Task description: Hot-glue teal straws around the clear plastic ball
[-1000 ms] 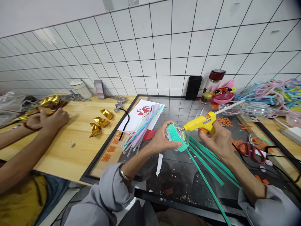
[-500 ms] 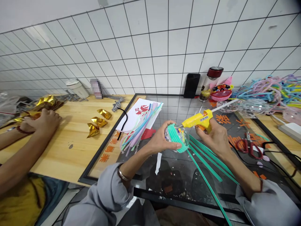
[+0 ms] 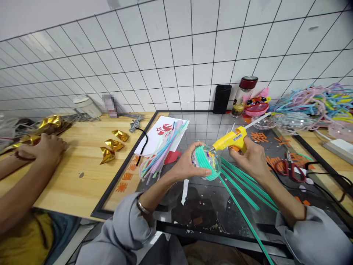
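Glue gun (image 3: 231,138), yellow with a white glue stick jutting from its back, sits in the right hand (image 3: 251,159), whose fingers are wrapped tight round the grip, the nozzle touching the top of a clear ball (image 3: 206,162) banded with green strips. The left hand (image 3: 185,166) cups that ball from the side, fingers curled behind it and thumb pressed across the front, just above a black-framed glass panel (image 3: 209,217). Long green straws (image 3: 242,189) trail from the ball under the right wrist toward the panel's near edge. A bundle of pastel straws (image 3: 162,151) lies over a white sheet (image 3: 156,141) to the left, and red scissors (image 3: 286,168) rest on the glass to the right. On the wooden table (image 3: 77,180) beside the panel lie gold foil pieces (image 3: 110,145), near another person's hand (image 3: 45,147) resting flat.
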`<state>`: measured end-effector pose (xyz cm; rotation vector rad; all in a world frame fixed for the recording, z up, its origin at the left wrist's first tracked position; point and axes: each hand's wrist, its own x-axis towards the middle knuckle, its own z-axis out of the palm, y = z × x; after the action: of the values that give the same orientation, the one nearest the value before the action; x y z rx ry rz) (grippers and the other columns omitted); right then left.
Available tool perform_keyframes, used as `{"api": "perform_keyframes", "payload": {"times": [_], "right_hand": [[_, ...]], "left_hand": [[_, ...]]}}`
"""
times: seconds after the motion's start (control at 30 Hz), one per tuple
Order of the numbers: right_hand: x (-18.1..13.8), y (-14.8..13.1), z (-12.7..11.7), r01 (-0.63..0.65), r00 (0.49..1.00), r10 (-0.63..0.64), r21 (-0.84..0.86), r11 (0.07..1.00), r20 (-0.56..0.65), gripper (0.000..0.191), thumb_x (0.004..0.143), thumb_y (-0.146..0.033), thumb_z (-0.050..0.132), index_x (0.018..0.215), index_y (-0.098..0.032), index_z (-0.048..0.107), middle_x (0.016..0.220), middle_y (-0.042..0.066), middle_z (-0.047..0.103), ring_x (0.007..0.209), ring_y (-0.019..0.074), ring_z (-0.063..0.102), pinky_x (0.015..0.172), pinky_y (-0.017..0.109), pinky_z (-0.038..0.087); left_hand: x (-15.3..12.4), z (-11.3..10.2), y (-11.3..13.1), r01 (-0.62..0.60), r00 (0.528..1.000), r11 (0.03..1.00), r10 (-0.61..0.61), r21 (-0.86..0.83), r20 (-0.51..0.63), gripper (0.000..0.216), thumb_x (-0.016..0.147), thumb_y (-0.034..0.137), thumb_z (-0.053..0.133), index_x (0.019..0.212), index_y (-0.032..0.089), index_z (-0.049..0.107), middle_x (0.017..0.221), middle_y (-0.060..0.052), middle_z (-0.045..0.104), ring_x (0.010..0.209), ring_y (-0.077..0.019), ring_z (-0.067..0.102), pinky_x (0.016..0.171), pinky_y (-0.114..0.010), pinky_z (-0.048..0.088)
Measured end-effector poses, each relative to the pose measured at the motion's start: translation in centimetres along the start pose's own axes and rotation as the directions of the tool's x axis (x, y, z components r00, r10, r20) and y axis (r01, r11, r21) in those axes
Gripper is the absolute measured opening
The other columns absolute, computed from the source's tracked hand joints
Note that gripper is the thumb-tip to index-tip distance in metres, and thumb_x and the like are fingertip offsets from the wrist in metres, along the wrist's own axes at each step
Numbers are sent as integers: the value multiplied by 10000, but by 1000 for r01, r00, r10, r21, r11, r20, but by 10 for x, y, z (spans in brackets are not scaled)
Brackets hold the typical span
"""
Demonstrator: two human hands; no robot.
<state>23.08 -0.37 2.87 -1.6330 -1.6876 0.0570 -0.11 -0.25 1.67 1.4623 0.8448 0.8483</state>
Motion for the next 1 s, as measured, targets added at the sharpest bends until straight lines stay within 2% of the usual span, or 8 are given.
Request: {"api": "perform_keyframes", "payload": {"times": [0.13,0.27,0.6,0.87,1.0], "right_hand": [[0,1,-1,16,999,-17,36,999,34,244,689,-448,508,634,-250,376,506,-43,400,461,116,357,502,270,253],[-1,3,-2,48,997,-50,42,998,51,217,684,-421,494,623,-247,378,504,-41,402,467,115,355,504,268,251],[-2,3,1,16,1000,-16,20,1000,15,246,689,-435,506,639,-252,351,511,-46,391,480,117,349,508,272,245],[-3,4,-2,30,996,-35,56,998,84,203,686,-411,503,639,-240,404,522,-39,441,467,114,385,502,269,264],[-2,3,-3,26,997,-30,51,998,66,220,680,-424,499,629,-243,385,519,-42,427,466,111,368,506,267,261]], "left_hand": [[1,-2,0,-10,1000,999,10,-31,4,831,516,307,882,1200,188,426,963,-1,544,771,-117,524,717,-242,470],[2,-5,0,-17,999,1000,18,8,-37,838,510,321,878,1207,186,432,991,-17,545,802,-137,531,711,-245,467],[-2,1,4,-6,1000,997,7,71,-4,826,497,314,874,1188,196,436,1044,-23,535,871,-159,526,787,-274,451],[0,-3,1,-19,999,999,20,44,-32,849,498,335,882,1206,190,437,1025,-27,552,843,-158,547,749,-275,474],[0,-3,2,-13,999,999,14,33,-38,842,506,327,879,1208,192,435,1033,-27,558,848,-156,555,756,-271,479]]}}
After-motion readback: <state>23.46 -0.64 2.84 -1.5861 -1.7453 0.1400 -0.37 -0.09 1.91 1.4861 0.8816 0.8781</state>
